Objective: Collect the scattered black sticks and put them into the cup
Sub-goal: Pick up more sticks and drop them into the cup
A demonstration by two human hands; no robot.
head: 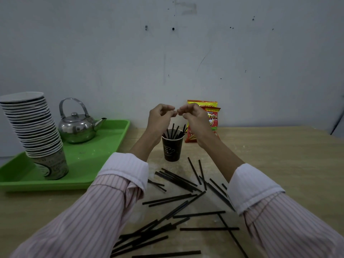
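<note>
A black paper cup (172, 150) stands on the wooden table (283, 164) and holds several black sticks (173, 131) upright. Many more black sticks (176, 199) lie scattered on the table in front of the cup, between my forearms. Both hands hover just above the cup. My left hand (160, 116) and my right hand (193, 116) have curled fingers, and their fingertips almost meet. I see no stick in either hand.
A green tray (104, 146) at the left carries a metal kettle (78, 127) and a tall leaning stack of paper cups (35, 131). Two red and yellow snack bags (212, 116) stand against the wall behind the cup, partly hidden by my right hand.
</note>
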